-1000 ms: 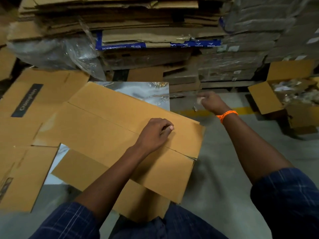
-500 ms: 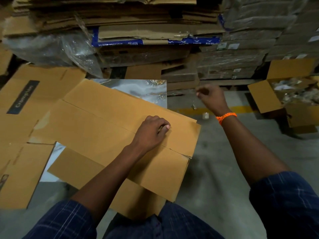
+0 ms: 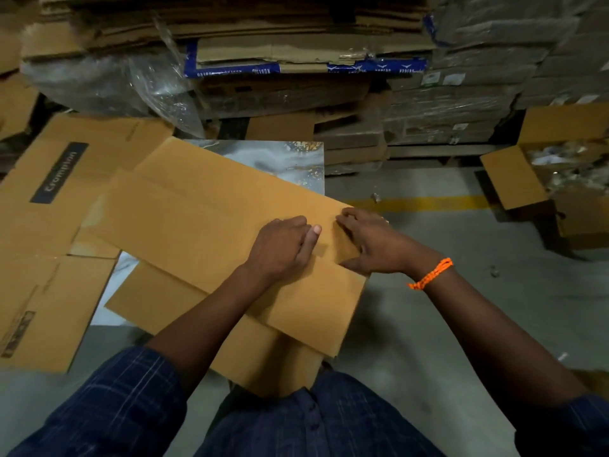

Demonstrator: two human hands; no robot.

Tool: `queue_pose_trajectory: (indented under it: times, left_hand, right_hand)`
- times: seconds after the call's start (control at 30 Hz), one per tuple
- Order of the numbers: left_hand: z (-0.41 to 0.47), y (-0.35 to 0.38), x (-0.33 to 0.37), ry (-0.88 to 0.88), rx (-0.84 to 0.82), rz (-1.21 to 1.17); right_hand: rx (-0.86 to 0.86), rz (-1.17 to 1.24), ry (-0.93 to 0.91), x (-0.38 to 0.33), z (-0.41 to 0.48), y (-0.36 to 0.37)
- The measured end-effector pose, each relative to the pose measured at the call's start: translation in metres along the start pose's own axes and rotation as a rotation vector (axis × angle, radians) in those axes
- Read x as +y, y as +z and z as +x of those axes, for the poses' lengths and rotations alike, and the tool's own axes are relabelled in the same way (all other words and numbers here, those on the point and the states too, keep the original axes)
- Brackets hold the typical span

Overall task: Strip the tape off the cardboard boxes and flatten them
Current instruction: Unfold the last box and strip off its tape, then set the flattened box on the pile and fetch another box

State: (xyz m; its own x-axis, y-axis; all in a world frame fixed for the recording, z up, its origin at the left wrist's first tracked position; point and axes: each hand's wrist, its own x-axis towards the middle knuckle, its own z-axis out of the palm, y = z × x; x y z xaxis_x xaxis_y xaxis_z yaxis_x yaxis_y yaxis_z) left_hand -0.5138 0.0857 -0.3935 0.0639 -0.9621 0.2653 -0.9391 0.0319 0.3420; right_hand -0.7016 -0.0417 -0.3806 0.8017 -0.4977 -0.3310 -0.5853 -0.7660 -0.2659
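A plain brown flattened cardboard box (image 3: 204, 225) lies across my lap and over a marbled grey board (image 3: 263, 156). My left hand (image 3: 280, 249) rests on the box near its right end, fingers curled under and thumb stretched forward along a fold line. Nothing shows in its grasp. My right hand (image 3: 375, 245), with an orange wrist band, lies just to the right of it. Its fingertips and thumb are spread and touch the cardboard by the right edge. I see no tape on the box's upper face.
Flattened boxes, one printed "Crompton" (image 3: 59, 173), cover the floor at left. A tall stack of flattened cardboard (image 3: 263, 34) with crumpled plastic wrap (image 3: 115, 80) stands behind. An open box of scraps (image 3: 514, 179) sits at right beyond a yellow floor line (image 3: 421, 202).
My right hand came back from the outstretched position over the floor and now sits on the box beside the left hand. A small scrap dropped to the floor. The left hand stayed put.
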Motion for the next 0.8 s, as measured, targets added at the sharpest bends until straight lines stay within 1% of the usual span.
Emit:
queue_pose_trajectory:
  times: [0.1, 0.17, 0.23, 0.3, 0.37, 0.43, 0.47, 0.53, 0.6, 0.63, 0.67, 0.73, 0.8]
  left_hand:
    - [-0.003, -0.027, 0.007, 0.066, 0.144, -0.004]
    - [-0.010, -0.044, 0.010, 0.135, 0.245, -0.027]
    - [-0.017, -0.060, 0.010, 0.168, 0.343, -0.072]
    - [-0.019, -0.075, 0.011, 0.169, 0.433, -0.145]
    - [-0.018, -0.086, 0.011, 0.162, 0.506, -0.285]
    - [-0.018, -0.095, 0.005, 0.129, 0.561, -0.363]
    - [-0.020, -0.096, -0.002, 0.093, 0.566, -0.354]
    - [-0.031, -0.093, -0.020, -0.016, 0.511, -0.296]
    - [-0.048, -0.083, -0.039, -0.128, 0.364, -0.202]
    - [-0.057, -0.077, -0.045, -0.146, 0.280, -0.142]
    - [-0.065, -0.070, -0.046, -0.133, 0.211, -0.097]
    - [-0.069, -0.060, -0.036, -0.068, 0.093, -0.086]
    - [-0.065, -0.048, -0.018, -0.013, -0.071, -0.100]
  right_hand:
    - [-0.148, -0.115, 0.102, 0.004, -0.005, 0.005]
    - [-0.114, -0.046, 0.107, 0.000, -0.010, 0.003]
    - [-0.033, 0.004, 0.051, -0.002, -0.011, -0.006]
    - [0.100, -0.061, -0.060, -0.004, -0.013, -0.017]
    - [0.358, -0.051, -0.108, -0.002, -0.020, -0.028]
    - [0.607, 0.008, -0.060, 0.007, -0.027, -0.040]
    - [0.690, 0.065, -0.014, 0.013, -0.030, -0.048]
    - [0.779, 0.209, 0.103, 0.023, -0.037, -0.055]
    - [0.814, 0.297, 0.195, 0.023, -0.041, -0.049]
    - [0.822, 0.306, 0.225, 0.022, -0.042, -0.041]
    - [0.829, 0.311, 0.252, 0.019, -0.045, -0.033]
    - [0.849, 0.379, 0.318, 0.015, -0.048, -0.019]
    - [0.891, 0.564, 0.452, 0.013, -0.045, -0.008]
